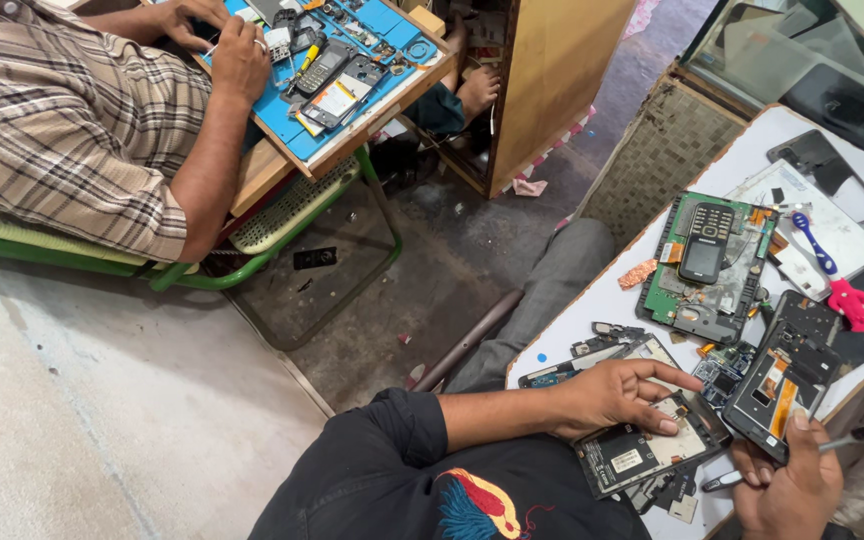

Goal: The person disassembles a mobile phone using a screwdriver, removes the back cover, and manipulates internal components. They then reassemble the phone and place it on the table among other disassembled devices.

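On the right stands the white surface (pixel 592 310), crowded with phone parts, and at its near edge we work on an opened phone (pixel 652 440) lying with its back cover off and its dark battery and boards showing. Farther right lies a green circuit board (pixel 697 290) with a small black keypad phone (pixel 705 242) resting on top. To the left of it all another person in a checked shirt (pixel 62 120) sits at a blue mat (pixel 372 60) spread with more phones.

Our left hand (pixel 617 395) lies flat on the opened phone, fingers spread, pressing it down without gripping it. Our right hand (pixel 787 485) is closed around a second opened phone (pixel 782 380), thumb on its near edge, with a thin metal tool (pixel 847 437) held between the fingers.

We judge the opened phone light, stiff and fragile: its exposed boards and thin orange ribbon cables bruise easily, so the plain outer frame edges are the place to hold it.
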